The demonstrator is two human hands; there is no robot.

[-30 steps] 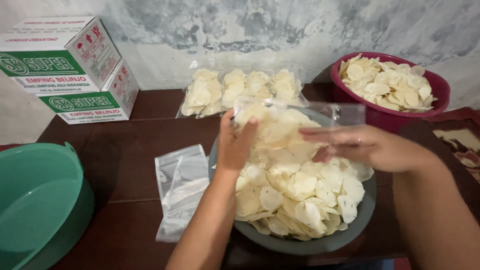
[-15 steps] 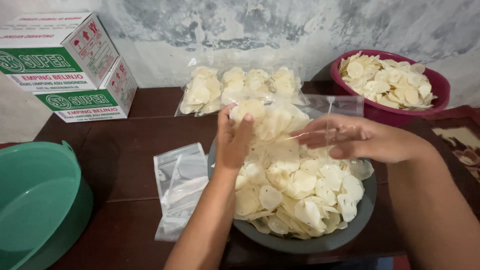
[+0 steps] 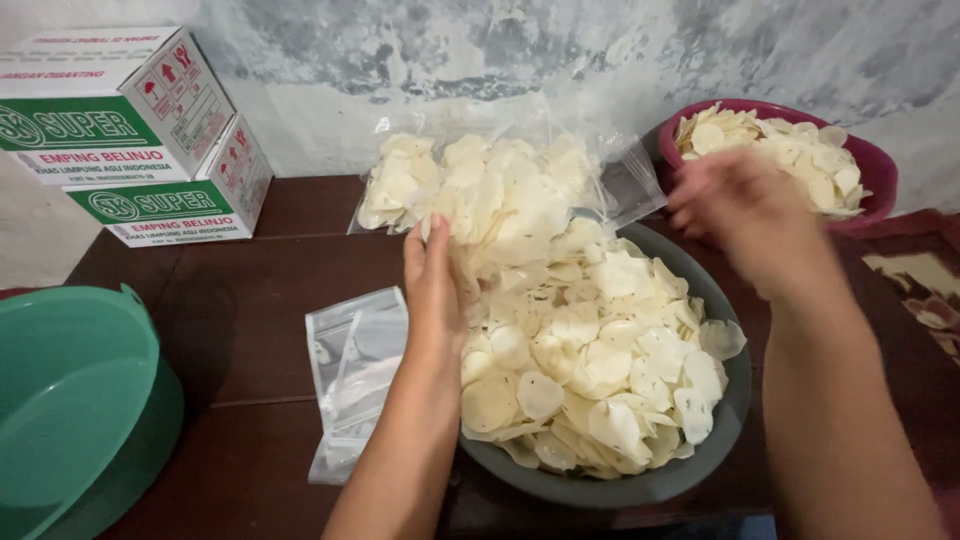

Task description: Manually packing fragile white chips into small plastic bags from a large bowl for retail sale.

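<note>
Two stacked cartons (image 3: 130, 130) and a green basin (image 3: 70, 400) sitting far left of the grey bowl (image 3: 640, 485). Empty clear bags (image 3: 355, 375) lying just left. Left hand (image 3: 432, 290), fingers together, pressing the clear bag of crackers (image 3: 500, 195) at the rim. Right hand (image 3: 745, 215) hovering above, blurred, fingers' state impossible to tell. Maroon bowl (image 3: 875, 175) resting behind, right.

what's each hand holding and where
Left hand holds the clear bag of chips by its lower left side. Right hand is blurred at the bag's open end; its grip cannot be told.

Two stacked white-green cartons (image 3: 140, 130) far left; clear chip-filled bags (image 3: 480, 185) by the wall.
</note>
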